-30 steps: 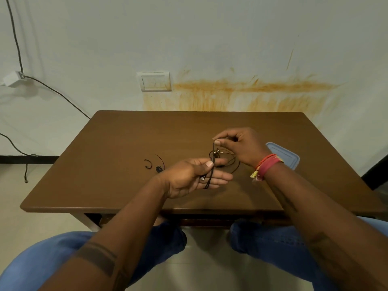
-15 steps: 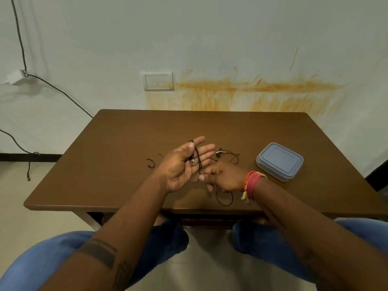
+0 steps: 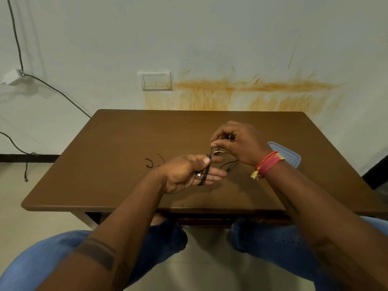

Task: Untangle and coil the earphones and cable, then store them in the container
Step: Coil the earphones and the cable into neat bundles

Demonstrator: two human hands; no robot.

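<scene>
A thin black cable point(image 3: 203, 175) is wound in several loops around the straight fingers of my left hand point(image 3: 189, 173), and the thumb presses the loops at the top. My right hand point(image 3: 239, 143) is raised above and behind it, pinching the free strand of that cable between thumb and forefinger. More black wire with small metal ends point(image 3: 227, 162) lies on the table under my right hand. The blue lidded container point(image 3: 290, 155) stands on the table to the right, mostly hidden by my right wrist.
On the brown table point(image 3: 117, 156), left of my hands, lie a small black ear hook point(image 3: 149, 163) and another short curved black piece point(image 3: 161, 157). A wall with a switch plate point(image 3: 156, 80) stands behind the table. My knees are below the front edge.
My right hand has risen from low beside the left hand to above and behind it, carrying the cable strand over the left fingers. It now hides most of the container.
</scene>
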